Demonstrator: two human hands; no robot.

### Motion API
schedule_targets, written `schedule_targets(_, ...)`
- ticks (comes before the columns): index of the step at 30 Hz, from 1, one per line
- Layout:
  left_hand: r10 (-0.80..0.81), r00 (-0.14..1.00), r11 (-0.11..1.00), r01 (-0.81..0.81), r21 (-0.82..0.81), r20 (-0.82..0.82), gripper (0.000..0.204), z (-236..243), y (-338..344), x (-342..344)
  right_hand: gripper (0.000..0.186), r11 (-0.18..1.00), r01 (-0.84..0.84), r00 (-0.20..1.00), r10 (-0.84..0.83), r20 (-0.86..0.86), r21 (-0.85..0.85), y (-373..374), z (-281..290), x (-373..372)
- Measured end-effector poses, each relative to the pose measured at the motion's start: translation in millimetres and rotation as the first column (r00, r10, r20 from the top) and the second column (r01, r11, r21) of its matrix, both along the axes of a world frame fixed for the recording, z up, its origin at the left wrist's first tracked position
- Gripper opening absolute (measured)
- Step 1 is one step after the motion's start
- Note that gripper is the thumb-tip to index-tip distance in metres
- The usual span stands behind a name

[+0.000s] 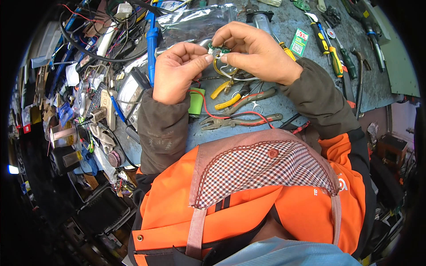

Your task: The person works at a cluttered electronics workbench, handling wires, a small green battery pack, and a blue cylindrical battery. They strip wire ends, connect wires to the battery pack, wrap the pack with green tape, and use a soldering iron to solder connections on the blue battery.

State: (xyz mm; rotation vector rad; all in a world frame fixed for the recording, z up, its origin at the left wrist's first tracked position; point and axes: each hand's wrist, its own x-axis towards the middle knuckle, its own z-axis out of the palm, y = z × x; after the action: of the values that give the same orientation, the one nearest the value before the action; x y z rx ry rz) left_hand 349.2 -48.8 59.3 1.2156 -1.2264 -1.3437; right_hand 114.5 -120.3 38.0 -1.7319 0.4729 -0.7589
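Over the bench, my left hand (177, 71) pinches a small white piece (211, 51), possibly a connector, between thumb and fingers. My right hand (255, 57) grips a small green part (224, 49), with white and yellow wires (216, 67) looping down from it. The two hands' fingertips nearly meet. Beneath them lie yellow-handled pliers (226, 103), grey-handled pliers (266, 119), a small pair of scissors (256, 106), a red wire (205, 104) and a bright green pad (196, 101). A clear plastic bag (191, 24) lies just beyond my fingers.
The blue-grey bench (377, 88) holds several hand tools (333, 60) and a green-and-white label (299, 42) on the right. A blue tool (151, 53) lies left of centre. Dense clutter of cables, a power strip (106, 111) and small parts fills the left side.
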Motion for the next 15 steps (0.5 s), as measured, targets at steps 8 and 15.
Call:
schedule_targets(8,0.085,0.961,0.956,-0.004,-0.295,0.264,0.015,-2.0,9.4,-9.6,0.039,0.988,-0.034,0.999,0.030,-0.027,-0.153,0.7,8.1,-3.7)
schedule_targets(15,0.261,0.809,0.772,0.152,-0.617,0.526,0.014,0.3,7.0,-13.7,0.041,0.982,-0.133,0.987,0.120,0.105,0.134,4.2,5.6,-2.2)
